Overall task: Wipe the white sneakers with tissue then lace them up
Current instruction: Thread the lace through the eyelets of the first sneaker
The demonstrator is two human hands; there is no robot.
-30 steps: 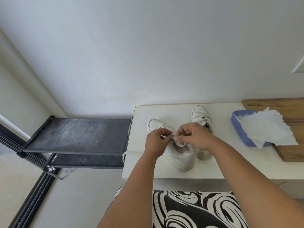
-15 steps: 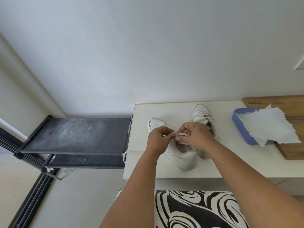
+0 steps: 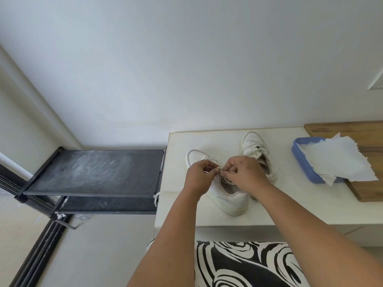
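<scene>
Shoe rack (image 3: pixel 93 172): black and dusty, with two shelves, standing on the floor against the left edge of the table.
Table (image 3: pixel 290 204): white top set against the wall; both sneakers stand on it.
Near sneaker (image 3: pixel 226 195): white, toe pointing away and to the left, heel toward the person, lying under both hands.
Left hand (image 3: pixel 200 175): fingers curled, thumb and forefinger pinching the white lace (image 3: pixel 220 170) over the sneaker's tongue.
Right hand (image 3: pixel 244 172): fingers curled, pinching the same lace just beside the left fingertips, so the two hands nearly touch.
Far sneaker (image 3: pixel 253 146): white, just beside the near one on its right, toe toward the wall; its rear part is hidden behind the right hand.
Tissue box (image 3: pixel 300 162): blue, open, at the right of the table, partly resting on the wooden board (image 3: pixel 369 189).
Tissue (image 3: pixel 339 160): white sheets spilling out of the box over its right side, well apart from the sneakers.
Lap (image 3: pixel 248 266): black-and-white swirl-patterned fabric at the bottom edge.
</scene>
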